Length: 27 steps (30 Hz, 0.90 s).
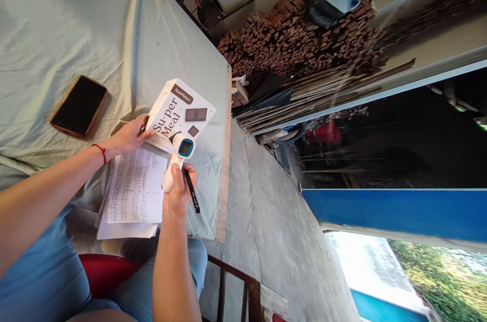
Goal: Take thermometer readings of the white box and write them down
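Observation:
My left hand (136, 133) grips the near left corner of a white box (173, 124) printed "NutriMotion Su-per Meal", which is tilted above the cloth-covered table. A white handheld infrared thermometer (170, 172) with a blue-rimmed screen is wrapped in my right hand (178, 192), its head in front of the box's lower edge. Along the outer side of that same hand a black pen (191, 191) is tucked. Handwritten paper sheets (135, 187) lie stacked under and between my forearms, at the table's near edge. The box hides what is behind it.
A phone in a brown case (79, 106) lies to the left on the pale tablecloth (72, 18). The table's wooden edge (223, 180) runs on the right, with concrete floor (258, 210) beyond. Stacked firewood (304, 38) lines the wall; a dark chair frame (236, 281) stands below.

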{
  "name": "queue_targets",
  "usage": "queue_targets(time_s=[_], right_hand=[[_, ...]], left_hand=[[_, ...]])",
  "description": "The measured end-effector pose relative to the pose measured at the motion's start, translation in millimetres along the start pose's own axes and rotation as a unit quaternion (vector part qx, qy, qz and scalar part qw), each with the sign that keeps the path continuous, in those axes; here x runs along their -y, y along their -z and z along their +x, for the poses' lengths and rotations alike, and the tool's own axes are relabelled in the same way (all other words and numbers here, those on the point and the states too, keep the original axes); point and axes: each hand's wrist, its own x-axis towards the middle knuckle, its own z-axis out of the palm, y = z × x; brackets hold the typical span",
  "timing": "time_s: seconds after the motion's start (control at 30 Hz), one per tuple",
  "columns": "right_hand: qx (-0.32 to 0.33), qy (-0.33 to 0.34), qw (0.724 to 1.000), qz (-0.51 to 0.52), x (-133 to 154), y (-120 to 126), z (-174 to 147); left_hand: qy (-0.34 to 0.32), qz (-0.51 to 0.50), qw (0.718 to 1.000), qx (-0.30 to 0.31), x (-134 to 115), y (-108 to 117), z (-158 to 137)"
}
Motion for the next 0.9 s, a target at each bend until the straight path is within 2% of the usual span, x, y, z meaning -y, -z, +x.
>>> queue_targets(time_s=[0.2,0.27,0.37,0.53,0.63,0.73,0.8,0.9], right_hand=[[-0.052,0.095,0.991,-0.074,12.5,12.3,-10.8],[-0.063,0.117,0.987,-0.092,19.6,17.1,-14.7],[-0.084,0.126,0.984,-0.095,24.9,26.1,-17.9],[-0.085,0.125,0.975,-0.165,7.6,60.1,-4.6],[-0.133,0.120,0.947,-0.268,-14.1,92.3,14.3],[-0.135,0.083,0.917,-0.366,-33.1,120.4,30.6],[-0.127,0.073,0.905,-0.400,-39.7,130.4,35.6],[-0.136,0.123,0.892,-0.413,-37.3,128.7,33.5]], left_hand=[[-0.001,-0.102,0.995,0.014,-0.1,-5.1,1.9],[-0.011,-0.069,0.998,-0.004,-1.1,-5.6,2.7],[-0.018,0.041,0.998,-0.043,-3.1,-3.5,3.3],[0.035,0.176,0.982,-0.053,-3.6,1.4,2.6],[0.052,0.184,0.979,-0.076,-4.0,-0.2,1.8],[0.079,0.180,0.977,-0.085,-8.5,-3.5,0.2],[0.101,0.190,0.974,-0.073,-13.8,-5.2,-2.4],[0.104,0.213,0.970,-0.045,-22.1,-7.6,-10.2]])
